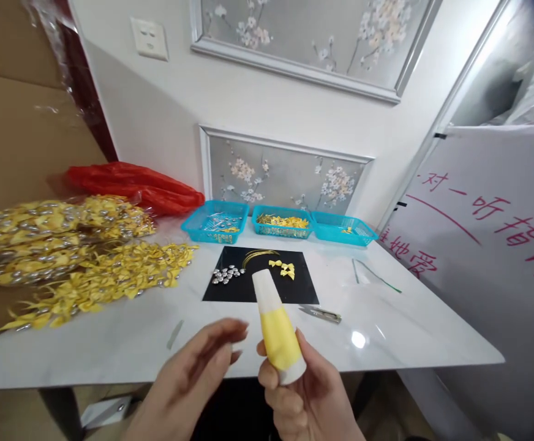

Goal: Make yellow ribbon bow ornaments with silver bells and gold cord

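The right hand [310, 392] holds a yellow-and-white glue bottle [276, 327] in front of the near edge of the bench [386, 331], its fingers [274, 392] wrapped around the lower body. The bottle's long axis runs nearly upright, leaning up and to the left, white capped end on top. The left hand [193, 373] hangs just left of it, fingers loosely spread and holding nothing, fingertips close to the yellow body but apart from it. Beyond, a black mat [230, 291] carries silver beads [225, 274] and small yellow bows [284, 268]; three blue baskets [193, 229] line the wall.
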`<state>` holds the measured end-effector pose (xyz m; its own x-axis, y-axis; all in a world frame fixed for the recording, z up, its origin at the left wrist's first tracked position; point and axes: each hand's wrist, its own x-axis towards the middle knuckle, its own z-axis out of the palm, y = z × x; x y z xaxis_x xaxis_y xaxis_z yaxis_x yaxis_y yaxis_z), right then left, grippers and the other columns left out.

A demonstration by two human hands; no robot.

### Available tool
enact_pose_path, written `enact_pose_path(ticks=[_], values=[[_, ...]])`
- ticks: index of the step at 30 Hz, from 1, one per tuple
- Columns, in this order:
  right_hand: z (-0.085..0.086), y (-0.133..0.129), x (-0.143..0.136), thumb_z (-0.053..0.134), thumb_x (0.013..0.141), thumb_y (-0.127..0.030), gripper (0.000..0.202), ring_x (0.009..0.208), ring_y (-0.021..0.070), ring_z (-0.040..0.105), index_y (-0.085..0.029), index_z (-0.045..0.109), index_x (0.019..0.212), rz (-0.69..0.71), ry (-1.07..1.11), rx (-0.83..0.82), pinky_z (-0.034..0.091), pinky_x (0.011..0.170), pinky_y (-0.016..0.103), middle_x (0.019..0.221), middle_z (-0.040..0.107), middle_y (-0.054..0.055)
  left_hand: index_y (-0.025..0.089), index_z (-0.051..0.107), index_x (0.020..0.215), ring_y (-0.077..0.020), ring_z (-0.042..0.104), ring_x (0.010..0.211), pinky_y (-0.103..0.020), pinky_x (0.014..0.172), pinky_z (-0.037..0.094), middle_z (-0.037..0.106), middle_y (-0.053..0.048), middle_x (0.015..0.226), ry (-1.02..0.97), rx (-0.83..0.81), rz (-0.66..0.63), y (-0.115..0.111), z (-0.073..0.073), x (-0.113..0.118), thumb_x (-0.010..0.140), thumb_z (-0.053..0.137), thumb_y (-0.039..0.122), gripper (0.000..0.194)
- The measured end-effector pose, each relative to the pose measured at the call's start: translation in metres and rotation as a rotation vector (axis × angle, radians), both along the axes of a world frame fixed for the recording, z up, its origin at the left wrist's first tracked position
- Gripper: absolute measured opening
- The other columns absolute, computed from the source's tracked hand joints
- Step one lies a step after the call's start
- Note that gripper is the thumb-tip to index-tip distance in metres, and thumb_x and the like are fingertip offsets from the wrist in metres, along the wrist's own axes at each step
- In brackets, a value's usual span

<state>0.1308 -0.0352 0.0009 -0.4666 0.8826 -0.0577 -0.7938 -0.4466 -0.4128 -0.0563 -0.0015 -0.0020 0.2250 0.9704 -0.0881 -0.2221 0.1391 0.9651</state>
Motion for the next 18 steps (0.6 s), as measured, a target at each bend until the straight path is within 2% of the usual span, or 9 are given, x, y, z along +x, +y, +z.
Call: enact_pose_path(ticks=[2, 4, 6, 8, 10, 13, 14, 16, 18], values=[[0.001, -0.001, 0.002, 0.087, 0.074, -0.058, 0.048, 0.036, -0.001, 0.028, -0.015, 0.076, 0.094, 0.071, 0.041, 0.047, 0.021, 0.03, 0.009, 0.06, 0.057, -0.006, 0.03, 0.082, 0.11, -0.0365, 0.064, 0.123, -0.041, 0.096, 0.058, 0.077, -0.008, 0.127, -0.111, -0.02, -0.094, 0.011, 0.019, 0.022, 0.073, 0.086, 0.059, 0.048], [-0.003, 0.0, 0.003, 0.082, 0.077, -0.059, 0.046, 0.033, -0.0005, 0.022, -0.016, 0.074, 0.092, 0.126, 0.053, 0.063, 0.016, 0.028, 0.01, 0.057, 0.053, -0.008, 0.027, 0.082, 0.111, -0.0296, 0.071, 0.105, -0.035, 0.086, 0.059, 0.081, -0.01, 0.118, -0.225, -0.031, -0.191, 0.019, 0.032, 0.041, 0.074, 0.086, 0.056, 0.047], [-0.008, 0.0, 0.003, 0.076, 0.08, -0.064, 0.049, 0.034, 0.0018, 0.027, -0.017, 0.073, 0.091, 0.091, -0.024, 0.064, 0.02, 0.029, 0.013, 0.058, 0.054, -0.006, 0.024, 0.083, 0.11, -0.0201, 0.07, 0.081, -0.026, 0.07, 0.057, 0.082, -0.009, 0.106, -0.274, -0.061, -0.277, 0.021, 0.038, 0.052, 0.078, 0.085, 0.052, 0.042], [-0.012, -0.002, 0.004, 0.065, 0.086, -0.071, 0.055, 0.039, 0.0068, 0.04, -0.018, 0.072, 0.092, -0.091, -0.24, 0.091, 0.033, 0.034, 0.017, 0.065, 0.06, -0.001, 0.022, 0.084, 0.103, -0.0167, 0.067, 0.074, -0.022, 0.064, 0.054, 0.082, -0.008, 0.097, -0.281, -0.072, -0.297, 0.021, 0.037, 0.056, 0.081, 0.084, 0.049, 0.035], [-0.011, -0.005, 0.009, 0.058, 0.095, -0.065, 0.048, 0.055, 0.0133, 0.057, -0.02, 0.072, 0.096, -0.401, -0.577, 0.198, 0.048, 0.048, 0.023, 0.076, 0.066, 0.003, 0.02, 0.084, 0.097, -0.0186, 0.067, 0.078, -0.023, 0.067, 0.055, 0.08, -0.007, 0.089, -0.254, -0.044, -0.254, 0.021, 0.035, 0.055, 0.082, 0.084, 0.047, 0.031], [-0.002, -0.008, 0.021, 0.064, 0.098, -0.03, 0.011, 0.081, 0.0158, 0.065, -0.025, 0.073, 0.102, -0.841, -1.093, 0.545, 0.055, 0.071, 0.025, 0.094, 0.07, 0.003, 0.02, 0.083, 0.097, -0.0195, 0.066, 0.078, -0.025, 0.07, 0.056, 0.077, -0.006, 0.084, -0.182, -0.026, -0.194, 0.019, 0.033, 0.05, 0.081, 0.084, 0.045, 0.029], [0.003, -0.009, 0.025, 0.065, 0.096, -0.019, 0.013, 0.085, 0.0153, 0.066, -0.027, 0.073, 0.103, -0.934, -1.2, 0.68, 0.055, 0.074, 0.024, 0.097, 0.07, 0.002, 0.021, 0.083, 0.098, -0.0191, 0.066, 0.077, -0.025, 0.069, 0.056, 0.077, -0.006, 0.085, -0.163, -0.042, -0.193, 0.018, 0.034, 0.048, 0.081, 0.084, 0.045, 0.029], [0.011, -0.007, 0.031, 0.064, 0.094, -0.009, 0.022, 0.085, 0.0147, 0.066, -0.026, 0.075, 0.102, -1.028, -1.322, 0.894, 0.055, 0.075, 0.024, 0.097, 0.068, 0.002, 0.021, 0.083, 0.1, -0.0196, 0.068, 0.08, -0.026, 0.072, 0.057, 0.078, -0.006, 0.091, -0.146, -0.079, -0.219, 0.016, 0.035, 0.047, 0.081, 0.085, 0.043, 0.028], [0.016, -0.004, 0.032, 0.062, 0.095, -0.008, 0.021, 0.084, 0.0145, 0.066, -0.023, 0.076, 0.097, -1.025, -1.384, 1.024, 0.055, 0.075, 0.024, 0.095, 0.067, 0.003, 0.022, 0.082, 0.102, -0.0212, 0.07, 0.085, -0.028, 0.078, 0.058, 0.079, -0.007, 0.097, -0.149, -0.104, -0.249, 0.014, 0.036, 0.046, 0.082, 0.085, 0.042, 0.028]])
